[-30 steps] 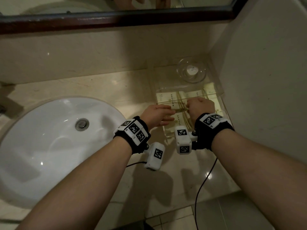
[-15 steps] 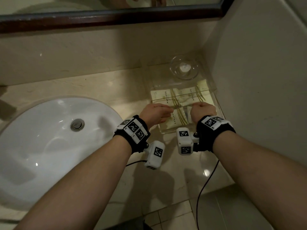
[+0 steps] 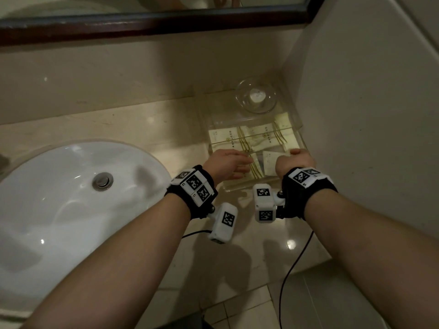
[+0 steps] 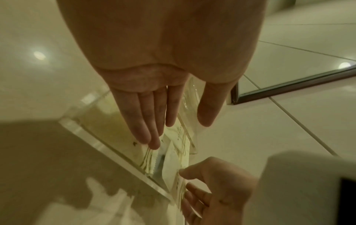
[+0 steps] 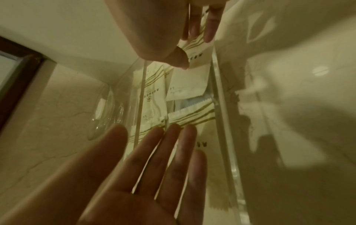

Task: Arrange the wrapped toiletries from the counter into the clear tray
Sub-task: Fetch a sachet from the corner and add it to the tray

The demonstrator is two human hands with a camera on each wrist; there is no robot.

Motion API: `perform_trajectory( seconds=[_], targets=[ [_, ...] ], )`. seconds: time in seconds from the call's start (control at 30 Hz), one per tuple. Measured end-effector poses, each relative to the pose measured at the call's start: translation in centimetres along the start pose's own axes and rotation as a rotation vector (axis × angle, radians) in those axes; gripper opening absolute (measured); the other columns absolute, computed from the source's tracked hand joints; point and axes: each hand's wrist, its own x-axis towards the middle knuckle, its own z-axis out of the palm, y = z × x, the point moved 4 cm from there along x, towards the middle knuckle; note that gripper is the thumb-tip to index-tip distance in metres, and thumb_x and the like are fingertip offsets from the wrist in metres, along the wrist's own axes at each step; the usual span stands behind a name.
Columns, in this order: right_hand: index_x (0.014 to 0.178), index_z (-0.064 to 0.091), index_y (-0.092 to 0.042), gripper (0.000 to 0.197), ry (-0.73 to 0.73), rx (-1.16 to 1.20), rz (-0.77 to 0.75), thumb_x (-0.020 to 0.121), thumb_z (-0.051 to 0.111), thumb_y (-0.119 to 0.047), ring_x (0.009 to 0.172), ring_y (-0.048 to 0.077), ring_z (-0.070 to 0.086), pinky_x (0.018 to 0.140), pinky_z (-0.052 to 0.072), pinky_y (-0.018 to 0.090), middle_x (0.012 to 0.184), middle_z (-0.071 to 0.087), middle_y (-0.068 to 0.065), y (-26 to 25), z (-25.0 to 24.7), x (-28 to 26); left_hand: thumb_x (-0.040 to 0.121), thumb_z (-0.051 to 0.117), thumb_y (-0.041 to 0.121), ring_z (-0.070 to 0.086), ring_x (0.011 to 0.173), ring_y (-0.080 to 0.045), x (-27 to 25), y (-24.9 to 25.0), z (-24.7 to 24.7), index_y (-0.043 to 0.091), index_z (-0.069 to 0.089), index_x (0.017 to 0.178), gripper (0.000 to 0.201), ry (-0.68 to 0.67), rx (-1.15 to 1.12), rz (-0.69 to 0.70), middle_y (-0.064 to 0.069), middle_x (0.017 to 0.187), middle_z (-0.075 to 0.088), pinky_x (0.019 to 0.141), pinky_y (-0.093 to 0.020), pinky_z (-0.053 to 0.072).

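We hold both hands over the clear tray [image 3: 299,129], which sits on the counter [image 3: 133,129] in the corner by the wall, to the right of the white sink [image 3: 59,191]. The wrapped toiletries, cream sachets [image 3: 259,138] with gold lines, lie flat inside the tray, some overlapping.

Our left hand [image 3: 225,166] reaches into the near left part of the tray with its fingers [image 4: 148,121] straight and close together, thumb apart, holding nothing. The fingertips are at or just above a sachet; we cannot tell whether they press it.

Our right hand [image 3: 295,162] is at the near right part of the tray. In the right wrist view its thumb [image 5: 176,60] and fingers pinch one sachet [image 5: 198,57] by its edge, with the rest of the packet lying over the others in the tray. In the left wrist view the same hand [image 4: 217,187] shows its fingers loosely bent beside the tray's near wall.

At the far end of the tray stands a small glass dish [image 3: 256,96] with a white round piece in it. Beyond the tray, above the backsplash, runs the dark frame of a mirror [image 3: 152,22].
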Motion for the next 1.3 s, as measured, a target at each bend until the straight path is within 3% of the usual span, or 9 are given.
perform_trajectory(
  seconds=[0.3,0.43,0.57,0.7,0.8,0.97,1.1,1.23,1.3],
  targets=[
    [0.114,0.058,-0.024,0.046,-0.062,-0.004,0.004,0.068,0.061,-0.019,0.109,0.031,0.061,0.096,0.051,0.044,0.115,0.066,0.008,1.4,-0.8,1.4,0.088,0.07,0.01,0.07,0.084,-0.023,0.7,-0.1,3.2,0.003,0.064,0.123,0.036,-0.068,0.1,-0.035,-0.019,0.109,0.072,0.07,-0.029,0.058],
    [0.11,0.062,-0.025,0.032,-0.127,0.032,-0.055,0.081,0.059,-0.013,0.092,0.022,0.064,0.09,0.055,0.034,0.103,0.065,-0.001,0.5,-1.5,0.1,0.087,0.071,0.012,0.064,0.064,-0.019,0.9,-0.1,2.8,0.002,0.065,0.123,0.037,-0.028,0.143,-0.015,-0.02,0.092,0.072,0.069,-0.03,0.059],
    [0.109,0.065,-0.025,0.031,-0.137,0.057,-0.107,0.084,0.058,-0.007,0.09,0.019,0.061,0.084,0.052,0.027,0.109,0.066,-0.001,-0.2,-1.4,-0.3,0.088,0.071,0.017,0.064,0.073,-0.019,1.0,-0.1,2.4,0.004,0.064,0.125,0.04,-0.027,0.242,0.033,-0.013,0.091,0.07,0.058,-0.021,0.056],
    [0.108,0.065,-0.027,0.03,-0.133,0.026,-0.11,0.085,0.058,-0.01,0.09,0.02,0.061,0.085,0.053,0.028,0.112,0.067,0.0,-0.5,-1.7,-0.9,0.089,0.068,0.032,0.067,0.095,-0.018,0.9,0.4,2.1,0.011,0.065,0.127,0.044,-0.031,0.491,0.132,-0.005,0.128,0.065,0.071,-0.027,0.06],
    [0.109,0.065,-0.026,0.03,-0.15,0.032,-0.104,0.084,0.058,-0.011,0.089,0.02,0.06,0.083,0.051,0.027,0.112,0.066,-0.001,-0.7,-2.1,-1.5,0.089,0.067,0.035,0.066,0.1,-0.02,0.1,1.1,1.9,0.014,0.067,0.125,0.041,-0.051,0.594,0.153,0.002,0.131,0.062,0.083,-0.039,0.06],
    [0.103,0.069,-0.022,0.025,-0.153,0.11,-0.089,0.083,0.057,-0.014,0.086,0.025,0.064,0.071,0.049,0.028,0.094,0.068,0.003,-1.6,-3.3,-3.6,0.092,0.066,0.027,0.064,0.083,-0.015,-1.6,1.9,0.4,0.012,0.072,0.113,0.027,-0.007,0.436,0.165,-0.004,0.115,0.068,0.066,-0.029,0.058],
    [0.1,0.066,-0.014,0.017,-0.24,0.158,-0.081,0.084,0.061,-0.012,0.072,0.021,0.059,0.059,0.044,0.026,0.085,0.063,0.003,-2.1,-4.1,-6.3,0.09,0.069,0.025,0.063,0.081,-0.018,-4.3,2.3,-1.9,0.008,0.072,0.106,0.024,0.011,0.225,0.125,-0.009,0.108,0.069,0.071,-0.031,0.055],
    [0.117,0.066,-0.009,0.033,-0.395,0.045,-0.228,0.087,0.062,-0.023,0.105,0.029,0.064,0.081,0.053,0.032,0.118,0.067,0.012,-3.0,-4.1,-10.3,0.092,0.066,0.024,0.065,0.082,-0.017,-7.7,2.3,-4.5,0.009,0.07,0.107,0.022,0.054,0.077,0.137,-0.007,0.102,0.071,0.071,-0.029,0.052],
    [0.121,0.066,-0.01,0.038,-0.444,0.023,-0.297,0.088,0.059,-0.028,0.094,0.022,0.065,0.073,0.054,0.029,0.125,0.065,0.009,-3.6,-4.0,-13.3,0.092,0.064,0.026,0.067,0.083,-0.016,-10.0,2.2,-6.2,0.009,0.07,0.109,0.024,0.087,0.032,0.166,-0.006,0.102,0.072,0.068,-0.027,0.051]
  ],
)
